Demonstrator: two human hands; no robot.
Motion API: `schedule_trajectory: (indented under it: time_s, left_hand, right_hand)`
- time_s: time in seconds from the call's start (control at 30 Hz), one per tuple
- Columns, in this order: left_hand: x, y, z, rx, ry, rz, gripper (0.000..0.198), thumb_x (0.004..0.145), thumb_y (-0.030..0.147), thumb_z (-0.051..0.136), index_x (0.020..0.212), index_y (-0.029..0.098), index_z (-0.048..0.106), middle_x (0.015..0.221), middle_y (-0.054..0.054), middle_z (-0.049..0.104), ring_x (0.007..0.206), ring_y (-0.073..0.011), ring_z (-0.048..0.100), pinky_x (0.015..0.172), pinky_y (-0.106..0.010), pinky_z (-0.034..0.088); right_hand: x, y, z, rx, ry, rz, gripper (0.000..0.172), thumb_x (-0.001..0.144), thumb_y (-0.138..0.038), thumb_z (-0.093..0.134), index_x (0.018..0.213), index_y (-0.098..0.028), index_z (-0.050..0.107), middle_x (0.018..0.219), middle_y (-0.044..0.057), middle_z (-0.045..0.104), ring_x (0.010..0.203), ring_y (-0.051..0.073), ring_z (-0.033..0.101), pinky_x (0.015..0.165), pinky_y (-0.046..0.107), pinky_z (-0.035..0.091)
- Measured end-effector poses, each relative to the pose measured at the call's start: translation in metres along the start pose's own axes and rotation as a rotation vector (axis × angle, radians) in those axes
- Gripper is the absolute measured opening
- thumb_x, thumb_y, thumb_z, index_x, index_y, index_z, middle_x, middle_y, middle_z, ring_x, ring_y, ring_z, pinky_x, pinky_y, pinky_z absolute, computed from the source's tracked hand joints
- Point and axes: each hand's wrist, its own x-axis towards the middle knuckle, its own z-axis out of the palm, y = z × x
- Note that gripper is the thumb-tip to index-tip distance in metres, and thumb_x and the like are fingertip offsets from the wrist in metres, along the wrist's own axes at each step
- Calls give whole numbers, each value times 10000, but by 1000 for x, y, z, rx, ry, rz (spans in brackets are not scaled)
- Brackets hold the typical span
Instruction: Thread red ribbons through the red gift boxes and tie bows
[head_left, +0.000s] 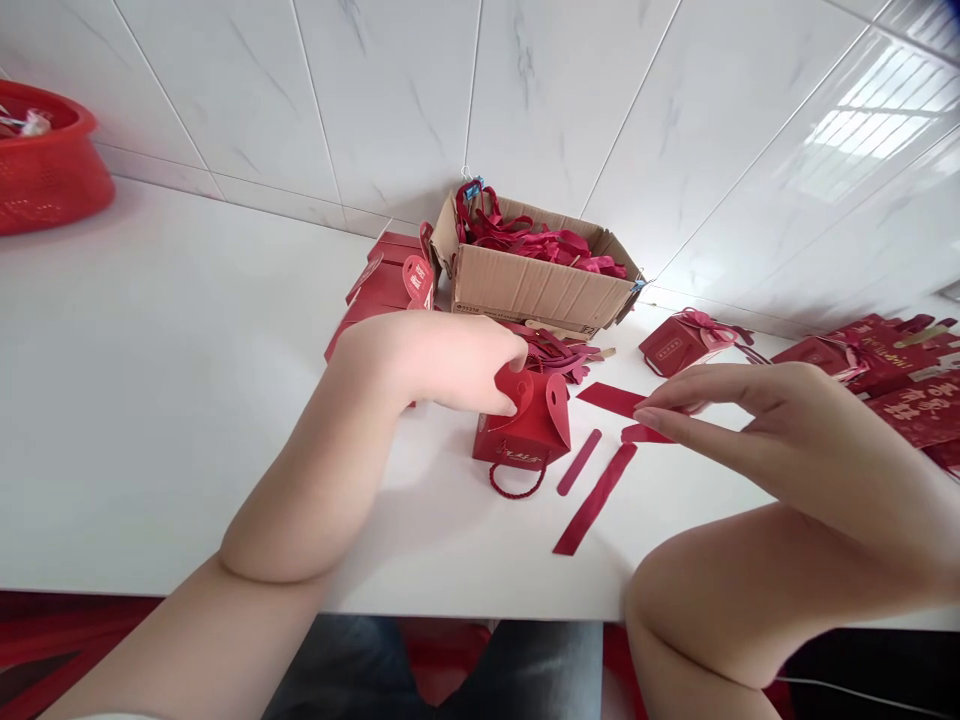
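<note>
Nearest the worktop's (187,400) front edge lie two loose strips, right of its middle: a long red strip (596,500) and, just beside it, a shorter dark strip (579,462). Left of these stands one small red box (525,435), upright, its single rope handle (517,494) hanging down toward the front edge. The left grip (461,362) is clamped on this box, thumb and fingers a little apart with an upper flap between them. The right grip (765,415) is pinched together, thumb to fingertip, on the end of one red ribbon (606,398); a second red piece (646,434) shows just below, and whether it is part of the same ribbon cannot be told.

Farther back, a bundle of ribbons (562,358), too tangled to count, lies before one cardboard carton (540,285) heaped with more. Left of the carton are several red boxes (382,285); right of it, one bowed box (681,342). More red packages (885,350) crowd the right edge. One red basket (56,185) sits at the back left.
</note>
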Motion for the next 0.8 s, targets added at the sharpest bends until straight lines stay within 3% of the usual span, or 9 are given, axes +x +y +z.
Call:
schedule_trajectory:
  time_s: [0.33, 0.63, 0.8]
  left_hand:
    - [3, 12, -1, 10, -3, -44, 362, 756, 424, 564, 1081, 289, 648, 869, -47, 667, 792, -229, 590, 677, -312, 370]
    - [11, 19, 2, 16, -84, -62, 365, 761, 396, 545, 1098, 298, 646, 944, -38, 671, 732, -192, 576, 640, -291, 395]
    - [18, 19, 2, -17, -25, -15, 363, 763, 384, 542, 1103, 321, 654, 1017, -35, 671, 733, -194, 582, 638, -301, 387]
  right_hand:
    - [14, 1, 3, -56, -106, 31, 237, 840, -436, 594, 797, -285, 771, 771, 4, 741, 690, 198, 668, 588, 316, 504]
    - [27, 0, 9, -30, -224, 61, 228, 817, -391, 581, 801, -276, 777, 804, 13, 736, 694, 189, 653, 575, 304, 493]
    - [33, 2, 11, -33, -260, 44, 242, 804, -418, 594, 756, -261, 771, 691, 18, 691, 633, 182, 612, 556, 308, 457]
